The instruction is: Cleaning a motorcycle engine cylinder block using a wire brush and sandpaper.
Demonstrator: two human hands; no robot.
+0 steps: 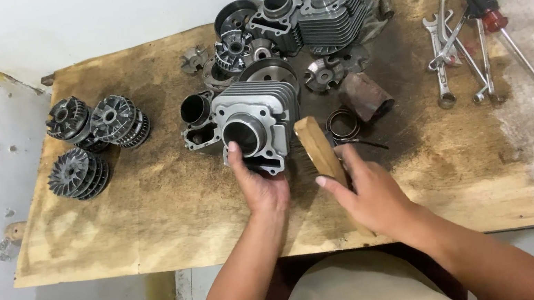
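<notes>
The left hand [259,184] grips the near edge of a finned engine cylinder [255,122] lying at the middle of the plywood worktop [170,205], thumb at the bore's rim. The right hand [369,191] is closed around a wooden block [320,149], just right of the cylinder and not touching it. More cylinders [317,14] lie far, fan wheels [95,139] left, wrenches [455,50] right.

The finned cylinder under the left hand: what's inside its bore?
The finned cylinder shows a dark, seemingly empty bore; its depth is in shadow. The left hand covers its lower edge; the right hand holds a wooden block beside it.
</notes>
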